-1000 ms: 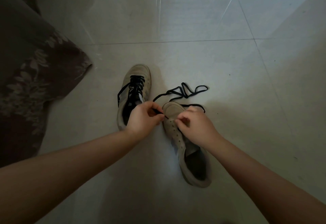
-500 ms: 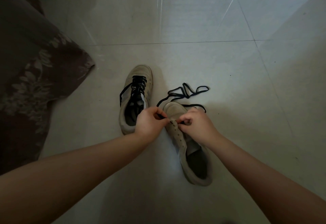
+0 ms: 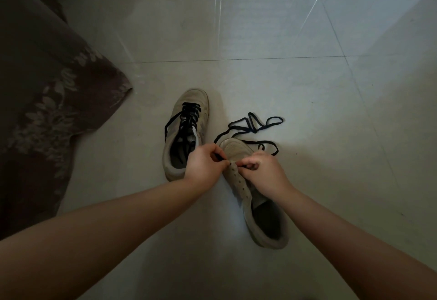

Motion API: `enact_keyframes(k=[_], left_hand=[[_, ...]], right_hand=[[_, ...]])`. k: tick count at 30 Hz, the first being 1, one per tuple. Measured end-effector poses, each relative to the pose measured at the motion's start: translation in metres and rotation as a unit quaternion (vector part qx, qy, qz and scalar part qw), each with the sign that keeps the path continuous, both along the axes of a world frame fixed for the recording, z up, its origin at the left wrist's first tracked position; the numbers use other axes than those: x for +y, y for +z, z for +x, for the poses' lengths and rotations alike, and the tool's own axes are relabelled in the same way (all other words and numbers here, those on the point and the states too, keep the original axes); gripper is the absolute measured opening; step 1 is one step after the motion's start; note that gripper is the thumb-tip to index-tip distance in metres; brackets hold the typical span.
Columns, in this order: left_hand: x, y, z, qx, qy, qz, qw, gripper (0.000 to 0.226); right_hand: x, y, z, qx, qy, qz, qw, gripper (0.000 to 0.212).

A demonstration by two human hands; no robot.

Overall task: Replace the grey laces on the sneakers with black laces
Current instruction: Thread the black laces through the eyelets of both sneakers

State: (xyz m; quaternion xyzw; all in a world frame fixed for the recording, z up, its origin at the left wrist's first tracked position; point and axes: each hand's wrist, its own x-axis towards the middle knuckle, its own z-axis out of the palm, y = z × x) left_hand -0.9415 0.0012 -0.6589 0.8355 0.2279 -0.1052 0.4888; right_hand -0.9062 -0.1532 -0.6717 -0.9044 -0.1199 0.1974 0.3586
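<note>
Item one: beige sneaker, unlaced (image 3: 253, 195). It lies on the tiled floor (image 3: 307, 110) at centre, between the person's two forearms. Long axis runs from lower right to upper left; toe points away from the person and slightly left, heel nearest the lower right. A row of bare eyelets shows along its left flap.

Item two: loose black lace (image 3: 251, 126). It lies in loops on the floor just beyond the toe of the unlaced sneaker, one strand trailing right of the toe, another leading back toward the hands.

Item three: beige sneaker, black-laced (image 3: 186, 134). It stands just left of the first, nearly parallel, toe pointing away, heel toward the person.

Left hand (image 3: 204, 166): grip curled, thumb and forefinger pinching the black lace end at the foremost eyelet of the left flap.

Right hand (image 3: 267, 172): grip curled over the right flap near the toe, fingertips pressed together; what they pinch cannot be told.

Also present: brown floral fabric (image 3: 47, 110) draped at left, reaching the floor.
</note>
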Motion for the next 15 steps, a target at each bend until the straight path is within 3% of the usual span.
enact_keyframes(k=[15], left_hand=[[-0.006,0.000,0.015,0.139,0.041,-0.169,0.975,0.010]], right_hand=[[0.003,0.005,0.005,0.006,0.008,-0.029,1.000,0.010]])
